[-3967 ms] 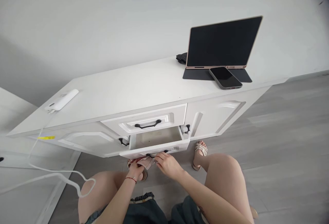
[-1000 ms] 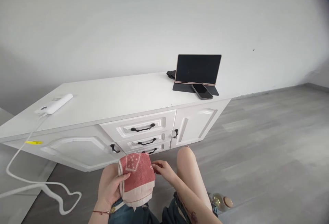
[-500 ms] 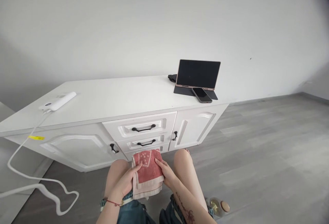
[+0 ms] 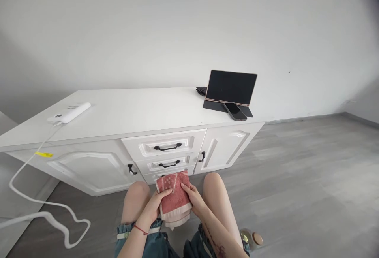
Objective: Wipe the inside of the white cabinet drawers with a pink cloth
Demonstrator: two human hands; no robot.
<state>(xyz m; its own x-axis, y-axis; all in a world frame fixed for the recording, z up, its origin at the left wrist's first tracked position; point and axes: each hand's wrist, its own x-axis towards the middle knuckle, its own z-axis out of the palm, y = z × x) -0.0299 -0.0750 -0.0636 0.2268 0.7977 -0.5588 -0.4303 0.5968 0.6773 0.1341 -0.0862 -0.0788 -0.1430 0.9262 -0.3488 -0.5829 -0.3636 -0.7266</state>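
Note:
A folded red towel (image 4: 175, 196) with pale borders and a light pattern at its upper left hangs between my knees. My left hand (image 4: 155, 204) grips its left side, thumb lying on top and fingers hidden beneath. On the opposite edge, my right hand (image 4: 193, 199) holds it the same way, thumb pressed on the red face. Below the red part, a paler layer of the towel shows at the lower edge.
Before my knees stands a white cabinet (image 4: 133, 110) with black handles. On it are a tablet-like screen (image 4: 231, 87), a phone (image 4: 235, 112), a black item (image 4: 201, 91) and a white device (image 4: 69, 113) with a cable (image 4: 26, 163). A corked glass jar (image 4: 247, 237) stands on the floor.
The towel has turned slightly, and its pale lower layer has shifted inward from the left side. Both hands still hold it. The view has moved a little.

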